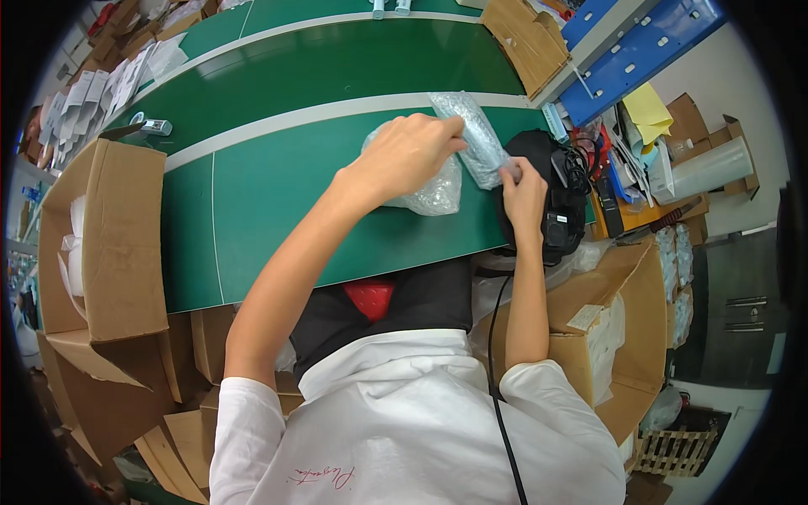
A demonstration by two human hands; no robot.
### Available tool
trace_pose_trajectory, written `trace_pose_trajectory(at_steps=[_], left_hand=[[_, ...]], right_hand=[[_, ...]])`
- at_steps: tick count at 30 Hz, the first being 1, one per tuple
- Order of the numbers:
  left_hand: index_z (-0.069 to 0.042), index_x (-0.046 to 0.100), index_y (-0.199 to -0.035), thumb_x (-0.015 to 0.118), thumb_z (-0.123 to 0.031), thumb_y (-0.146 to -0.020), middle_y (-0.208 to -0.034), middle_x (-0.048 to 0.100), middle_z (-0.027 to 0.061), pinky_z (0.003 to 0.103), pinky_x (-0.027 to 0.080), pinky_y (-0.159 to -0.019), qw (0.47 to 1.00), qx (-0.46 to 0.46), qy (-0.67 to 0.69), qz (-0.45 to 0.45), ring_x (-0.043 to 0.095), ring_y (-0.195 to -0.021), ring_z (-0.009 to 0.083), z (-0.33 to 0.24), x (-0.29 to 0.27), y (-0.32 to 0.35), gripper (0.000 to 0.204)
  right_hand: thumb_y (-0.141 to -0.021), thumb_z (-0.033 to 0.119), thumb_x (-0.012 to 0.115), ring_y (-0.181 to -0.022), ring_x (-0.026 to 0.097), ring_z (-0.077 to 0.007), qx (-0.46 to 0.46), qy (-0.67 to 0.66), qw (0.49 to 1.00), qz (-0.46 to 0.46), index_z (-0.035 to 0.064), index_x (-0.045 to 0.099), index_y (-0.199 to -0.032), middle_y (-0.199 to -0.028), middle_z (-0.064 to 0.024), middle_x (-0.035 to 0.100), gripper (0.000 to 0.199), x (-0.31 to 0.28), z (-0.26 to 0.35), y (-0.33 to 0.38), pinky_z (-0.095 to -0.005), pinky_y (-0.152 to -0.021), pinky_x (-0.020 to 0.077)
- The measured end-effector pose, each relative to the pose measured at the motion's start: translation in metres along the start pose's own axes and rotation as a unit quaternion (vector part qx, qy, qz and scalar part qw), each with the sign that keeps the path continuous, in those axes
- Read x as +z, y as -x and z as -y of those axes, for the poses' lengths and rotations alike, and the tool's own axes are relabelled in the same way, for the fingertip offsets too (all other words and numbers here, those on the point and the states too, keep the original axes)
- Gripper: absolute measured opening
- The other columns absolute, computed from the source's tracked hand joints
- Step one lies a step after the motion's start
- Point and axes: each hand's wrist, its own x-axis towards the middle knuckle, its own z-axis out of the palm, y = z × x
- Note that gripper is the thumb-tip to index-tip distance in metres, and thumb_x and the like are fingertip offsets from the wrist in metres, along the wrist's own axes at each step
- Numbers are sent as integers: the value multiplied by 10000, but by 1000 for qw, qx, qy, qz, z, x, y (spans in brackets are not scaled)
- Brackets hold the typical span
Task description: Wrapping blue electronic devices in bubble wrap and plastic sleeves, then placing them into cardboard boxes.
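Observation:
A long roll-shaped package in clear bubble wrap point(473, 135) lies slanted on the green table, its near end toward my right hand. My right hand point(525, 198) pinches that near end between thumb and fingers. My left hand point(412, 153) is held over the table with its fingers closed in a pinch beside the package's left edge. What those fingertips hold, if anything, is too small to make out. Under the left hand lies a second bubble-wrapped bundle point(438, 194), partly covered by the hand and wrist.
A black bag point(564, 206) with cables sits right of my right hand. Open cardboard boxes stand at the left point(126, 244) and at the lower right point(627, 328). A cluttered side desk with papers is at the right. The green table point(261, 219) ends just before my lap.

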Motion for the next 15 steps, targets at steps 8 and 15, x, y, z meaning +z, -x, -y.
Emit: trace_pose_trajectory(at_steps=[8, 15], left_hand=[[-71, 490, -1149, 672, -158, -864, -651, 623, 146, 421, 476, -531, 988, 87, 6, -131, 607, -565, 363, 0, 36, -3, 349], [-28, 490, -914, 683, -141, -847, -702, 656, 169, 436, 457, -504, 988, 48, 36, -145, 554, -510, 383, 8, 4, 50, 234]], right_hand=[[-836, -19, 623, -759, 570, -255, -205, -94, 974, 1, -26, 681, -961, -912, -100, 636, 137, -35, 97, -22, -347, -672, 464], [-890, -19, 650, -766, 598, -153, -202, -240, 945, 92, -29, 689, -953, -856, -70, 679, 75, -48, 132, 2, -262, -720, 485]])
